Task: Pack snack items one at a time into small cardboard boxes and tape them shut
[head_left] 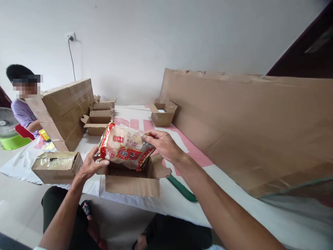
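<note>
Between my two hands is a clear and red plastic bag of rice crackers (127, 146), tilted above an open cardboard box (132, 185). My left hand (91, 164) is closed on the bag's left end, thumb on the near side. At the upper right corner, my right hand (163, 143) pinches the plastic. The open box stands at the table's near edge with its flaps folded out; the bag hides most of its inside. A dark green curved object (182, 188) lies to the right of the box, partly behind my right forearm.
A taped carton (56, 167) sits to the left. Behind it rises a stack of sealed boxes (69, 114), with several open boxes (97, 125) alongside. Another open box (163, 116) stands farther back. A large cardboard sheet (247, 132) leans at right. Another person (24, 107) is at far left.
</note>
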Tool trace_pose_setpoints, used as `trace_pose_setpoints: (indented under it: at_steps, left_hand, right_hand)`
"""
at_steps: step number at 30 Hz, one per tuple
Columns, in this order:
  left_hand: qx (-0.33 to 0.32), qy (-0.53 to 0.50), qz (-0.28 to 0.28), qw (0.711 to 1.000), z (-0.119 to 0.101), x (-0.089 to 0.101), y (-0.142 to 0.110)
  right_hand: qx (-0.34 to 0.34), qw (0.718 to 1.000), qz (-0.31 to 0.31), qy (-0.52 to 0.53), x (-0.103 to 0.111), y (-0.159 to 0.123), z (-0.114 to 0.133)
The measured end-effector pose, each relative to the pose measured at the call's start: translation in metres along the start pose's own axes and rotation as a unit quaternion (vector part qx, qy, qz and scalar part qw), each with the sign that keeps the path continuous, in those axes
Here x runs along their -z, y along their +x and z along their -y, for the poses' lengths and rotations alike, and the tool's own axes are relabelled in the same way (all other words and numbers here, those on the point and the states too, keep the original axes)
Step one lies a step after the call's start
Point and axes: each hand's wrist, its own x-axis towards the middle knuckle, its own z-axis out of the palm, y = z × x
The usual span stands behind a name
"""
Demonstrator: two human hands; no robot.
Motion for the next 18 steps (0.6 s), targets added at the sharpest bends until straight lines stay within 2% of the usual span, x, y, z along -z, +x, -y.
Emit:
trace_pose_setpoints:
  at_steps: [4, 8, 13, 18]
  left_hand:
    - [0.011, -0.114, -0.054, 0.992, -0.006, -0.004, 0.012]
    - [0.035, -0.179, -0.085, 0.98, 0.001, -0.011, 0.025]
    - [0.036, -0.195, -0.094, 0.976, 0.006, -0.016, 0.03]
    - [0.038, -0.237, -0.079, 0.967, 0.004, -0.014, 0.03]
  right_hand:
    - [-0.012, 0.999, 0.003, 0.03, -0.006, 0.007, -0.001]
    - [-0.021, 0.999, 0.005, 0.049, -0.009, 0.008, -0.004]
    - [-0.02, 0.999, -0.002, 0.042, -0.007, 0.011, -0.009]
    - [-0.017, 0.999, -0.016, 0.044, -0.003, 0.02, -0.008]
